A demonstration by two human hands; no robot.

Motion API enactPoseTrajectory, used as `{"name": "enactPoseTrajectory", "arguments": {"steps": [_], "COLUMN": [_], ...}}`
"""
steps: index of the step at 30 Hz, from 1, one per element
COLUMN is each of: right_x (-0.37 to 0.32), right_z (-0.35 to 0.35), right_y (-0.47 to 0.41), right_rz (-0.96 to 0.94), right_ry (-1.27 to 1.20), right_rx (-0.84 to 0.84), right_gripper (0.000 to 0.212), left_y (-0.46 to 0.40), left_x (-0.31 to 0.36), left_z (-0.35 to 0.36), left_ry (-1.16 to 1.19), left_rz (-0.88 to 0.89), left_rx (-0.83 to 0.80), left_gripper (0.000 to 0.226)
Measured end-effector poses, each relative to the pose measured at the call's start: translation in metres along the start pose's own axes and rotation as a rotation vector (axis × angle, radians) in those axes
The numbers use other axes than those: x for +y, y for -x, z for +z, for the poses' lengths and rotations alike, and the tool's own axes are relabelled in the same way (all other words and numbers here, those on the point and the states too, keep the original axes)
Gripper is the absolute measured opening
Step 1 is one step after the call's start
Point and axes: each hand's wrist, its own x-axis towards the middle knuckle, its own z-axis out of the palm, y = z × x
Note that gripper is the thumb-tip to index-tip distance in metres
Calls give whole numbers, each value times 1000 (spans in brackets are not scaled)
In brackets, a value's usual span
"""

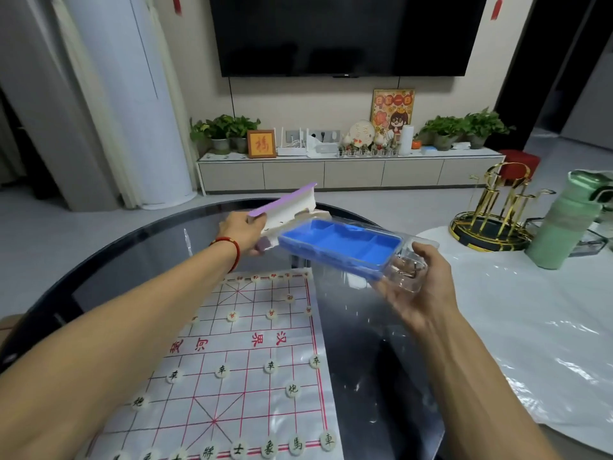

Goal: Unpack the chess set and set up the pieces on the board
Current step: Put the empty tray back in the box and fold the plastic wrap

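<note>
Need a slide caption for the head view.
Left hand grips box sleeve, right hand holds blue tray above xiangqi board.

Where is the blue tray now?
The blue tray is held up above the board's far edge, between the left hand and right hand.

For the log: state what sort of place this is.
Probably a home living room: large black wall-mounted television, long beige low cabinet carrying green potted plants, and a round dark glass table.

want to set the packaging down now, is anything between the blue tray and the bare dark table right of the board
Nothing visible. The blue plastic tray, held by the right hand via its clear plastic shell, hangs over bare dark glass table beside the white paper board.
</note>
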Motion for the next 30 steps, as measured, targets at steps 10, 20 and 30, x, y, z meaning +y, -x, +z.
{"name": "enactPoseTrajectory", "arguments": {"steps": [10,20,30], "right_x": [0,-5,-3], "right_z": [-3,1,-7], "right_y": [-13,-6,-15], "right_rz": [-59,-11,-95], "right_ry": [36,71,99], "right_rx": [45,-46,25], "right_gripper": [15,23,27], "left_y": [-2,-6,0], "left_x": [-5,-1,-2], "left_z": [-3,-5,-10], "left_ry": [8,3,48], "left_rz": [2,9,31], "left_rx": [-26,-50,-245], "left_gripper": [2,5,34]}}
